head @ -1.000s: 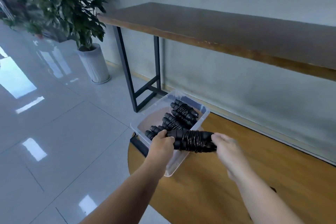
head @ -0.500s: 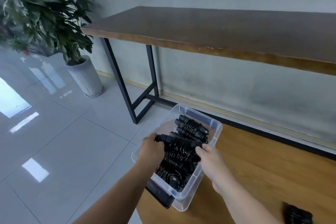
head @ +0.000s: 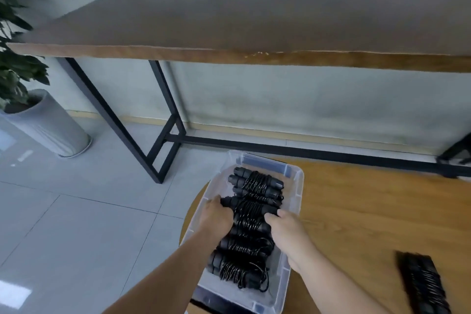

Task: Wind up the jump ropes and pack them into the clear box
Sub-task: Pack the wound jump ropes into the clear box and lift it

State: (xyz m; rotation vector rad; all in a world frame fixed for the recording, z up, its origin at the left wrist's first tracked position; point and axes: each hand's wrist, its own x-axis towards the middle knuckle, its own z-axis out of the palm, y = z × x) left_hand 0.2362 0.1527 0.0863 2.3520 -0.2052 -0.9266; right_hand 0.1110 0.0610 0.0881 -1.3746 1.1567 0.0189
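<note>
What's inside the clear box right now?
Wound black jump ropes fill the clear box; both hands, left hand and right hand, hold one bundle. The box floor is mostly covered.

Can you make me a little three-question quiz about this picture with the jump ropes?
1. True or false: the clear box sits on the grey floor tiles.
2. Which hands hold the wound rope bundle that is going into the box? A) only the left hand B) only the right hand C) both
3. Fill in: one more wound rope lies on the wooden ____, to the right of the box.

Key
1. False, it sits on the wooden table.
2. C
3. table
</note>
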